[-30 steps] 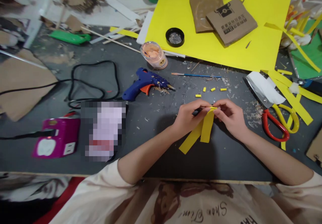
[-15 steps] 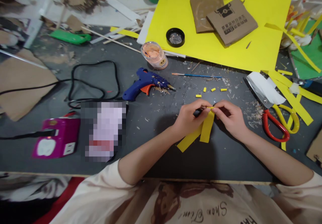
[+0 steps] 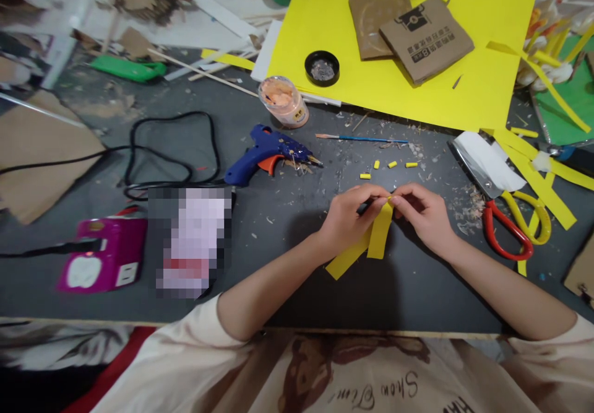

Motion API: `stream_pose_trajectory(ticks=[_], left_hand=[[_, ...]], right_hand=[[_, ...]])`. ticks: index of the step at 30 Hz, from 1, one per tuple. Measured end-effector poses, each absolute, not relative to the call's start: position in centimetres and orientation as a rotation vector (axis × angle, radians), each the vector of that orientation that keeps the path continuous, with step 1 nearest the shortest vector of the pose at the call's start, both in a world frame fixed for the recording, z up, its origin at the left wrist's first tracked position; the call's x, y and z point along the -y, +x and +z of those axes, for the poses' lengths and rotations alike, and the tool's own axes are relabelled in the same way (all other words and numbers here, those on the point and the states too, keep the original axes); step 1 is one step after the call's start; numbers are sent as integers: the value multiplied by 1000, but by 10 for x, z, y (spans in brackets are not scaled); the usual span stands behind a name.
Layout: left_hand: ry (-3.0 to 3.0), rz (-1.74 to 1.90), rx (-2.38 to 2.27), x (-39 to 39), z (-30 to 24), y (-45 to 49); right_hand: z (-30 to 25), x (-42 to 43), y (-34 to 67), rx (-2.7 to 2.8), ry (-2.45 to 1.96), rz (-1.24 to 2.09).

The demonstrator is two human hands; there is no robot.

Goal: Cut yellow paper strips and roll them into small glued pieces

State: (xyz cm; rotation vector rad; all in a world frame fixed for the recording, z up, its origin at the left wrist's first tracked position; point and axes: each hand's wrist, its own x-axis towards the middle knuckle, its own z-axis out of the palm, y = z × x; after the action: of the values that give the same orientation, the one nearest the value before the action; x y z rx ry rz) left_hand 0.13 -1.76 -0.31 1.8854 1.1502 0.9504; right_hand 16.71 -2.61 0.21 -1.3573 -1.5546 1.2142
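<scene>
My left hand (image 3: 349, 216) and my right hand (image 3: 422, 220) meet fingertip to fingertip, both closed in a pinch on the upper end of a yellow paper strip (image 3: 380, 234). The strip hangs down toward me, its top edge partly hidden by my fingers. Under my left hand a second yellow strip (image 3: 346, 261) lies slanted on the dark table. Just beyond my fingertips rest several small yellow paper rolls (image 3: 392, 164). To the right of my right hand are large scissors (image 3: 508, 230) with one red and one yellow handle.
A blue glue gun (image 3: 269, 153) lies left of the rolls, beside an open jar (image 3: 290, 106) and a thin paintbrush (image 3: 362, 139). Yellow sheets (image 3: 440, 100) carrying cardboard pieces (image 3: 431, 41) cover the back. A purple box (image 3: 106, 255) with a black cable stands at left.
The hanging strip's lower end has risen slightly as my fingers work at its top. Both hands stay in nearly the same place.
</scene>
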Motion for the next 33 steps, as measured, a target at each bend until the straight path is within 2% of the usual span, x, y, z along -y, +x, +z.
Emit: stream_pose_trajectory(ticks=[13, 33], left_hand=[[1928, 1029, -1132, 19, -2, 2], [1710, 978, -1050, 13, 0, 2]], right_hand=[[1, 26, 168, 1554, -1319, 1188], [0, 31, 168, 1797, -1279, 888]])
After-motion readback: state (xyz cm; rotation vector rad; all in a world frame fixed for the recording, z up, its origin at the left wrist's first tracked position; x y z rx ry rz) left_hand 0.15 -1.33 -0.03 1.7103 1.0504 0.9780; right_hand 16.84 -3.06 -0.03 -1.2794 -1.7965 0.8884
